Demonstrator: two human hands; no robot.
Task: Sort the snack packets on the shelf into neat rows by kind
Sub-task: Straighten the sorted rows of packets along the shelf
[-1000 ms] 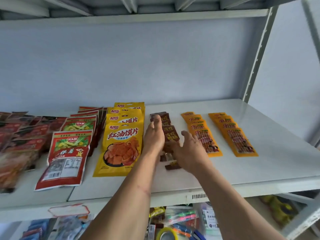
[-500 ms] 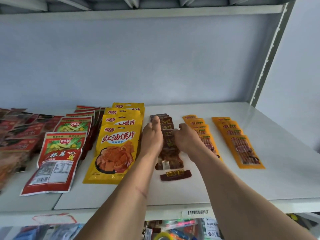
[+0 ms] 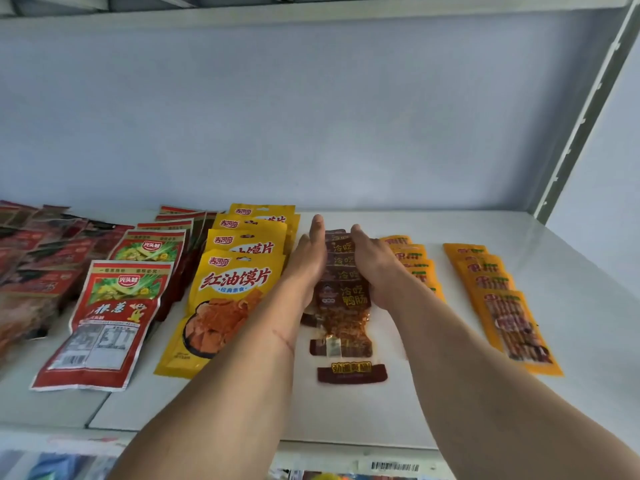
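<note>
Both hands are working the row of small dark-brown foil snack packets (image 3: 343, 289) at the centre of the frame, on the white shelf board (image 3: 433, 403). The left hand (image 3: 308, 261) is lying flat along the row's left edge, fingers straight and pressed together, tips pointing toward the back wall. The right hand (image 3: 372, 268) is lying against the row's right edge, fingers straight and close together; whether its thumb is tucking under a packet I cannot tell. The packets are overlapping like shingles, nearest one on top, clear window showing reddish contents.

One short dark-brown strip with yellow lettering (image 3: 351, 372) is sitting just below the row, apart from it and slightly askew.

Left of centre, tall yellow pouches (image 3: 239, 289) are lying in an overlapping row, then red-and-green pouches (image 3: 114, 306), then a looser pile of dark-red packets (image 3: 31, 271) at the far left edge. Right of centre, two rows of narrow orange sachets (image 3: 502, 306) are lying side by side, the nearer one partly hidden by the right hand.

Judgement on handling: the brown packets are likely light, thin and slick, so they will be sliding over one another readily. Squaring them by flat pressure on both long edges suits them; pinching one at a sealed end should be safest for lifting.
</note>
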